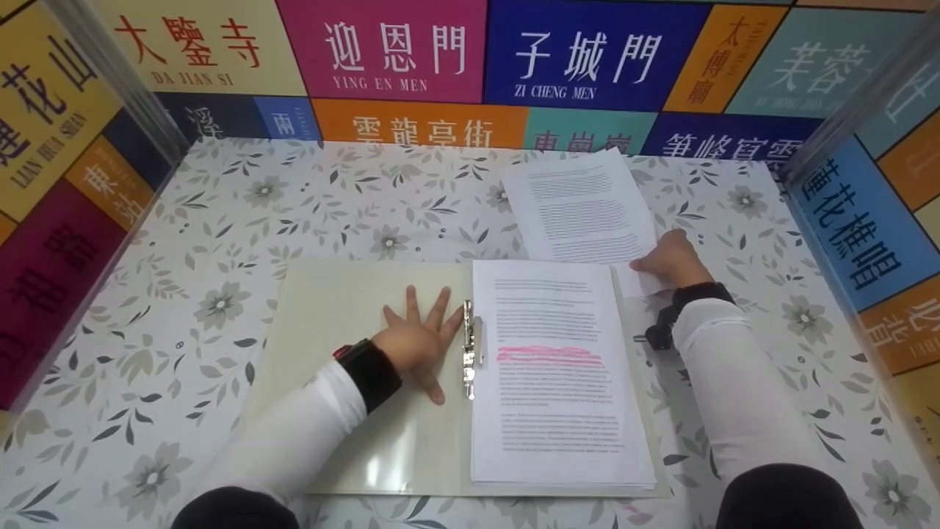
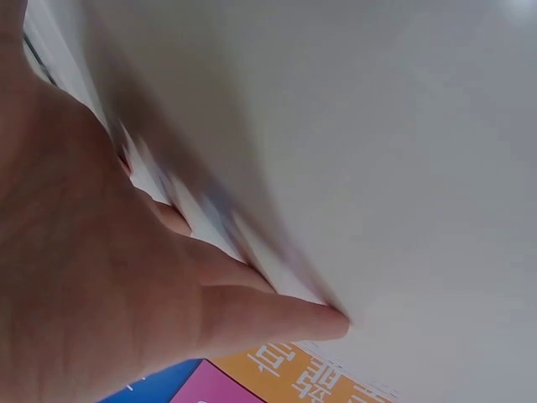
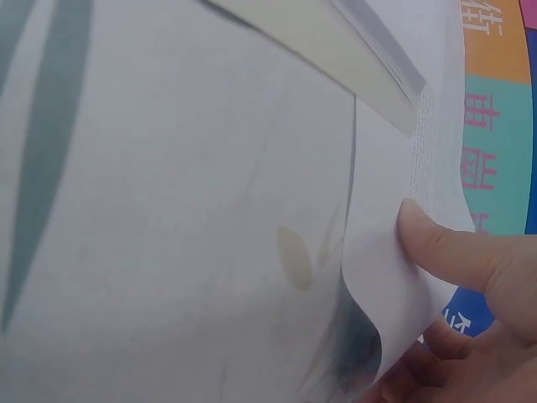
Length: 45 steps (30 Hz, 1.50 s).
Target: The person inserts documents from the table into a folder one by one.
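An open cream folder point(image 1: 338, 441) lies on the table. My left hand point(image 1: 415, 345) rests on its inner left cover with fingers spread, the fingertips near the metal clip point(image 1: 468, 356) at the spine. A stack of printed paper point(image 1: 558, 408) covers the folder's right side, its top page marked with pink highlighter strokes point(image 1: 549, 355). My right hand point(image 1: 672, 258) pinches the lower right edge of a loose printed sheet point(image 1: 580, 202) behind the folder. In the right wrist view, the sheet point(image 3: 377, 227) curls up between thumb and fingers. The sheet's near edge overlaps the folder's top right corner.
A floral-patterned tablecloth point(image 1: 220, 305) covers the table. Colourful panels with Chinese lettering point(image 1: 396, 51) rise at the back, left and right. A wrist camera point(image 1: 661, 327) is strapped on my right wrist, and a dark band point(image 1: 371, 375) circles my left.
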### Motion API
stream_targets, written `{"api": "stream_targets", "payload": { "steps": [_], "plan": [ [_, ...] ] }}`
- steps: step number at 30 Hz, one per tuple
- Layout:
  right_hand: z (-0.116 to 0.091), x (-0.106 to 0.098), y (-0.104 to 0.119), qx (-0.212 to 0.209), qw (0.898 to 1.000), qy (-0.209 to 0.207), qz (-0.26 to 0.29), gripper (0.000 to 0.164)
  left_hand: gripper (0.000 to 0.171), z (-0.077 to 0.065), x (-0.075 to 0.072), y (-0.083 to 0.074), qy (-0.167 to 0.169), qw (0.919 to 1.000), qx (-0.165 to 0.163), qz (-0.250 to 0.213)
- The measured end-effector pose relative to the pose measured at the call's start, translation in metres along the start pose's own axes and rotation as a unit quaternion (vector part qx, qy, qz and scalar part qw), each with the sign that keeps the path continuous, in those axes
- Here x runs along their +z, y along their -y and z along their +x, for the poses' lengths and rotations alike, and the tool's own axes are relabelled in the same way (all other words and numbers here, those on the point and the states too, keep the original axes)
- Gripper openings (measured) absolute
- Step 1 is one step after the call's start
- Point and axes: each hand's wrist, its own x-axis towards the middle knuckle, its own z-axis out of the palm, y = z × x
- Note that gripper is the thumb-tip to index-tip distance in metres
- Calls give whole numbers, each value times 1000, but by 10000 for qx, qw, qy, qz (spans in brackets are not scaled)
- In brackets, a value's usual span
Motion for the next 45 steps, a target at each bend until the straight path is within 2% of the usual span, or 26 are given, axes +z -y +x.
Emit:
{"api": "stream_targets", "payload": {
  "steps": [4, 9, 15, 21, 26, 31, 35, 38, 45],
  "plan": [
    [-2, 0, -3, -88, 9998, -127, -144, 91, 141, -2, -1, 0, -33, 10000, 26, 26],
    [-6, 3, -1, -189, 9979, -421, -463, 85, 140, -5, -3, -1, -41, 10000, 38, 36],
    [-9, 7, 3, -229, 9960, -670, -544, 83, 138, -12, -5, -1, -131, 9999, 74, -41],
    [-9, 7, 2, -439, 9970, -490, -401, 91, 137, -14, -5, -1, -196, 9997, 105, -122],
    [-8, 5, -3, -540, 9957, -570, -483, 78, 139, -14, -5, -1, -234, 9996, 101, -157],
    [-5, 1, -7, -542, 9948, -534, -678, 75, 139, -13, -5, -1, -236, 9996, 88, -159],
    [-4, -4, -12, -526, 9960, -466, -554, 70, 139, -13, -4, -1, -281, 9993, 108, -215],
    [-3, -7, -18, -654, 9964, -462, -267, 63, 139, -13, -4, -1, -282, 9991, 118, -300],
    [-2, -14, -34, -890, 9921, -854, 237, 52, 139, -13, -4, 0, -271, 9991, 109, -292]
  ]
}}
